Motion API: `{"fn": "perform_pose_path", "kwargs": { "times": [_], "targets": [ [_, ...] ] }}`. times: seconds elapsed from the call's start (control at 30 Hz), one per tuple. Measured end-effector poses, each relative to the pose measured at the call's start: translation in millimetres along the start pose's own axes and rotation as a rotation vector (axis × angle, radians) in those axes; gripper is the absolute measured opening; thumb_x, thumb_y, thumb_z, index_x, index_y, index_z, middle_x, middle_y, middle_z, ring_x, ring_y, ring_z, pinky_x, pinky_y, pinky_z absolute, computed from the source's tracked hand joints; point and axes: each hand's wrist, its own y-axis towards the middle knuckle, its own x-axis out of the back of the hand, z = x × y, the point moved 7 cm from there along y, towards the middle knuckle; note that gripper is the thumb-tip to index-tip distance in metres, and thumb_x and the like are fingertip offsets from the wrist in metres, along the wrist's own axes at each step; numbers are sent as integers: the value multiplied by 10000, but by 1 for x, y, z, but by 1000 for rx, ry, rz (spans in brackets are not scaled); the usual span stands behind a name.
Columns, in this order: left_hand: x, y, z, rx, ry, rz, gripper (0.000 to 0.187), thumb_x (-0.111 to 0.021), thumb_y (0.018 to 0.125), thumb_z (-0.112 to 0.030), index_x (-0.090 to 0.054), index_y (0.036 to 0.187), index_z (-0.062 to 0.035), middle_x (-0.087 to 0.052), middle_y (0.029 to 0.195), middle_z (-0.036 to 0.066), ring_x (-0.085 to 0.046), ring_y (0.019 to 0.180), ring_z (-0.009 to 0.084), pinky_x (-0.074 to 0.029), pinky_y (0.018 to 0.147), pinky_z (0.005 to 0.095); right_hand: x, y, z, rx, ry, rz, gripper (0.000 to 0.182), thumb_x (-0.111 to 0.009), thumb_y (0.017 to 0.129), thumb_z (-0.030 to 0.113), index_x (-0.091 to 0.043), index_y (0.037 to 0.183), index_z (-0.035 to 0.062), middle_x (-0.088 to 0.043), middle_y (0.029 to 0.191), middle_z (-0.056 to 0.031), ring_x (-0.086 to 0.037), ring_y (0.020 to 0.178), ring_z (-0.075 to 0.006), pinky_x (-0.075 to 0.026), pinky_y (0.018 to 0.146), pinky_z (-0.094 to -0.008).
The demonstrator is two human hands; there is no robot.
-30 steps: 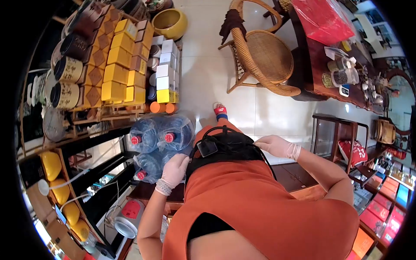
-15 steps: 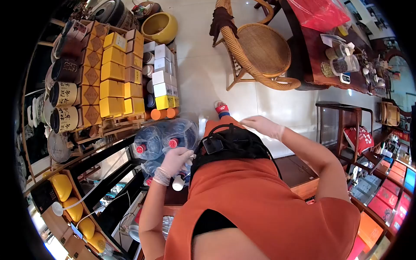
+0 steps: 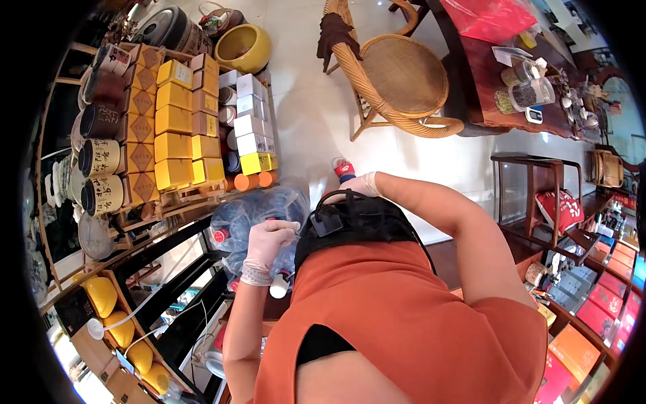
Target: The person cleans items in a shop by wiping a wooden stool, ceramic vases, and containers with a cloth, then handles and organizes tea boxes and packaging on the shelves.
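Both hands wear thin white gloves. My left hand (image 3: 268, 244) is closed, its fingertips pressed together beside the black waist bag (image 3: 363, 221); whatever it may pinch is too small to make out. Under and around it are large clear blue water bottles (image 3: 232, 219) with red caps, and a white-capped bottle (image 3: 279, 286) is just below the wrist. My right hand (image 3: 350, 188) reaches across to the far edge of the bag, near its black cable, with its fingers partly hidden behind the bag.
Yellow boxes (image 3: 173, 135) and dark jars (image 3: 102, 158) fill a rack at the left. A rattan chair (image 3: 404, 74) stands ahead, beside a wooden table (image 3: 484, 87) with glass jars. Right of me is a dark wooden chair (image 3: 531, 195) with a red cushion (image 3: 560, 210).
My right hand has moved left from beyond the bag's right side onto its far edge. My left hand has lifted slightly, with its fingers more curled.
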Motion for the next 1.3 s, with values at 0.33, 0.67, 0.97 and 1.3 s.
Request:
{"fn": "perform_pose_path", "kwargs": {
  "times": [0.33,0.67,0.97,1.3],
  "targets": [
    [-78,6,-71,-327,483,-220,170,-637,733,-148,-742,848,-82,-686,765,144,-681,683,222,-522,659,297,-7,-72,-20,1288,-2397,-403,425,-575,909,375,-626,1096,-3,-658,982,-44,-598,839,-84,-470,768,-242],
    [-162,3,-114,-713,750,-39,152,-641,749,-184,-744,839,-119,-671,755,120,-657,672,264,-523,639,315,64,-141,-18,1552,-2061,-207,460,-593,906,367,-616,1126,-36,-647,1046,-76,-594,902,-115,-474,829,-256],
    [-212,4,-126,-830,787,186,150,-621,753,-170,-733,842,-123,-680,791,97,-656,718,263,-526,681,342,109,-162,10,1610,-1847,25,496,-562,922,394,-576,1200,-16,-640,1114,-85,-609,963,-145,-478,875,-274],
    [-204,19,-129,-738,689,269,170,-635,790,-172,-723,926,-120,-682,853,107,-661,760,251,-519,702,314,174,-170,-2,1610,-1968,364,766,-641,852,336,-279,1414,-38,-416,1384,-151,-374,1270,-181,-251,1089,-314]
  ]
}}
